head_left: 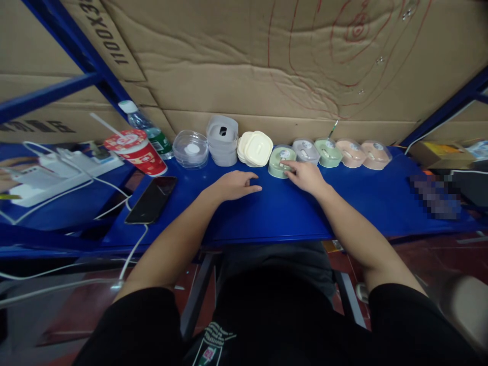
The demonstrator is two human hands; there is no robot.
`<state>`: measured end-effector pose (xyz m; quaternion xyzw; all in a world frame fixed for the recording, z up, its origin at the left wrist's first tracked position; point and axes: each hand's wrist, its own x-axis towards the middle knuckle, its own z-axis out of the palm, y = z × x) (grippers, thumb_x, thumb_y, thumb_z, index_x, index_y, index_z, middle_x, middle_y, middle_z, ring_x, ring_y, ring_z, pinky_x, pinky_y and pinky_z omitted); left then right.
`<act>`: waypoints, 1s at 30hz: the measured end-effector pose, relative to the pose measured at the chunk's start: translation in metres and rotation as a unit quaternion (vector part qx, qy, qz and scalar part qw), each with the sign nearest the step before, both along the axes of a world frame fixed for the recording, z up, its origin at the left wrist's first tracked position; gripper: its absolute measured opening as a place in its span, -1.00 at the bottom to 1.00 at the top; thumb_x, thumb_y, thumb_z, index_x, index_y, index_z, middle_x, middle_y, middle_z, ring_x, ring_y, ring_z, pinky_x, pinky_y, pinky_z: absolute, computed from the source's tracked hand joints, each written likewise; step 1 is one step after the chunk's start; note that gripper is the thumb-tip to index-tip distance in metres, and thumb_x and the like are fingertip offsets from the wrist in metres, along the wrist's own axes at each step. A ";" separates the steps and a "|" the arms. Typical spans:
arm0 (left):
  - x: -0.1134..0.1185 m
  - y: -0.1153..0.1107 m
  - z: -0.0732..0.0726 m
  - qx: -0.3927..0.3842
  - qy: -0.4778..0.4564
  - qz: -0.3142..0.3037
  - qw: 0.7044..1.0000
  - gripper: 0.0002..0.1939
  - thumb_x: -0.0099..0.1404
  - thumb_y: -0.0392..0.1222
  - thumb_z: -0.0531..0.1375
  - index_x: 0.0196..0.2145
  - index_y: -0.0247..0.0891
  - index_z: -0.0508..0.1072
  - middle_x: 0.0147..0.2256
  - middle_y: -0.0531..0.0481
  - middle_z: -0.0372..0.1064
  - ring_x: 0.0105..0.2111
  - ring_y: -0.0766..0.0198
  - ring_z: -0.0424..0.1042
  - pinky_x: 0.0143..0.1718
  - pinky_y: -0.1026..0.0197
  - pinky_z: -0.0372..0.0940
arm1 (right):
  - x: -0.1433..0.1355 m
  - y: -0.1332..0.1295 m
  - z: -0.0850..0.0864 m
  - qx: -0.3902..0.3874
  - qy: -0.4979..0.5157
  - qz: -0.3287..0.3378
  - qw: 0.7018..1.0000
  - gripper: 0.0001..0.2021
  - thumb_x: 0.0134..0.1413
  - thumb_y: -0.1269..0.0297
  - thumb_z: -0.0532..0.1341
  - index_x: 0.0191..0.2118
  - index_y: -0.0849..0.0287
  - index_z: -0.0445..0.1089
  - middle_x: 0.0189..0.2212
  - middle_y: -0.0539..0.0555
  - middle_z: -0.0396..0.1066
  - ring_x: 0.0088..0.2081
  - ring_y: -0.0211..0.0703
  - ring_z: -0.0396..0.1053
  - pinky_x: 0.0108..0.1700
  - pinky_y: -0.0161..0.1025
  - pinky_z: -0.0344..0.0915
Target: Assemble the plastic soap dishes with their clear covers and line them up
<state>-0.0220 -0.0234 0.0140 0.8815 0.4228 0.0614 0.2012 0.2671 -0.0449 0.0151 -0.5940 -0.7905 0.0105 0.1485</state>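
Observation:
A small green container with a clear lid point(277, 171) stands near the middle of the blue table. My right hand point(307, 176) is at its right side, index finger over the lid and thumb lower down, holding it by that edge. To the left, my left hand point(238, 185) hovers above or rests on the table with thumb and fingers apart and nothing in it. Just behind it are pale cream square lids point(259, 148), leaning in a stack. A grey lidded container point(306, 150) stands right behind my right hand, beside another green one point(328, 155).
Two pink lidded containers point(375, 155) end the row. Left of the lids stand stacked grey pieces point(223, 147) and clear bowls point(190, 150). A red cup with a straw point(141, 155), a bottle point(152, 134), a phone point(151, 200) and a power strip point(68, 175) with cables are leftmost.

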 end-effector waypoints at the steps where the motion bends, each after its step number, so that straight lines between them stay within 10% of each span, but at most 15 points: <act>1: 0.000 0.000 0.000 0.000 -0.003 0.000 1.000 -0.32 0.45 0.27 0.15 0.28 -0.28 0.49 -0.19 -0.11 0.63 -0.19 0.06 0.58 -0.18 0.11 0.31 | 0.002 0.001 0.000 0.000 0.005 -0.007 1.000 -0.53 0.39 0.24 0.22 0.34 0.03 0.50 -0.05 0.17 0.70 -0.01 0.18 0.62 -0.05 0.00 0.47; 11: 0.001 0.003 -0.006 0.024 -0.082 0.049 0.995 -0.03 0.43 0.16 0.22 0.59 -0.21 -0.10 0.18 -0.22 0.51 -0.09 0.05 0.57 -0.05 0.05 0.37 | 0.006 0.005 -0.004 -0.031 -0.008 -0.048 0.998 -0.24 0.34 -0.02 0.26 0.55 0.13 0.18 0.25 0.35 0.50 0.21 0.38 0.49 0.15 0.18 0.44; 30: -0.007 0.009 -0.001 0.213 -0.247 0.224 0.918 -0.72 0.36 -0.05 0.30 -0.07 -0.17 0.37 -0.28 0.01 0.58 -0.35 0.24 0.52 -0.22 0.17 0.35 | 0.012 0.010 -0.010 -0.053 0.011 -0.037 0.998 -0.14 0.28 -0.11 0.28 0.54 0.25 0.16 0.27 0.43 0.49 0.21 0.47 0.49 0.09 0.19 0.46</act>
